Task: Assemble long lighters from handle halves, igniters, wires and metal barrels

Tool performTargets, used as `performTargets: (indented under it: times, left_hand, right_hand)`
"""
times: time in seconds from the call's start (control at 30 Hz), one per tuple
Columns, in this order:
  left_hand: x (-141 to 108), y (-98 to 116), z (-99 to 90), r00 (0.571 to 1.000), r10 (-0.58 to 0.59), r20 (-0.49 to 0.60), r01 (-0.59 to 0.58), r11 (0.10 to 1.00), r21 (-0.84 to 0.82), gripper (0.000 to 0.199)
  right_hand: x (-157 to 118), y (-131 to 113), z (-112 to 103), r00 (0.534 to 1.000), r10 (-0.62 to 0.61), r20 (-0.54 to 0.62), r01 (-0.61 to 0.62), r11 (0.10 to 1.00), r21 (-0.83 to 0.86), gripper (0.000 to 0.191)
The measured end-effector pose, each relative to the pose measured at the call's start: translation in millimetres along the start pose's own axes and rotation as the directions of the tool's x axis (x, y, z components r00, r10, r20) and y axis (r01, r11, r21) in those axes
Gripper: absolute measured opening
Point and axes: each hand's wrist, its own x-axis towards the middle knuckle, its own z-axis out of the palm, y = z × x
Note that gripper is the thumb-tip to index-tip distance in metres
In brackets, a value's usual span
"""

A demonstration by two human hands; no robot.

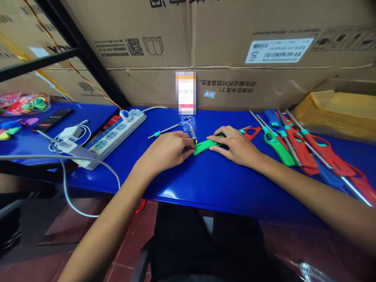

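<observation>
A green lighter casing (204, 146) lies on the blue table between my hands. My right hand (235, 145) grips its right part, thumb on the near side and fingers on the far side. At its left end my left hand (172, 148) has its fingers pinched together; whether they hold the casing's end or a small part there is hidden. Just beyond the casing lies a small clear lighter tank (192, 132) with thin wires, which run to a metal lighter tube (164, 131). Behind my right hand a red lighter (252, 133) is partly covered.
Several long-necked lighters (307, 150) in red, green and blue lie piled at the right. A white power strip (113, 137) with plugs and cables stands at the left, near a phone (54, 119). Large cardboard boxes (141, 82) wall off the table's back.
</observation>
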Motion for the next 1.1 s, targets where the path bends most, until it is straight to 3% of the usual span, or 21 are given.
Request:
performTargets:
  times: [0.37,0.73,0.97,1.1]
  left_hand:
    - [28,30,-20.3,0.979,-0.126,0.163,0.078,0.959,0.273,0.022]
    - [31,22,-7.8,0.988,-0.053,0.145,0.021,0.976,0.218,0.014]
    - [41,47,-2.5,0.953,-0.264,0.148,0.221,0.941,0.256,0.022]
    - [46,51,-7.0,0.938,-0.307,0.160,0.264,0.933,0.243,0.020]
  right_hand:
    - [0,-1,-1,1.000,-0.005,0.009,0.005,1.000,-0.022,0.043]
    - [0,-1,-2,1.000,0.012,0.021,-0.012,1.000,-0.013,0.041]
    - [0,-3,-2,1.000,0.006,0.018,-0.005,1.000,-0.026,0.042]
    - [1,-3,-3,1.000,0.008,0.025,-0.008,1.000,-0.027,0.042]
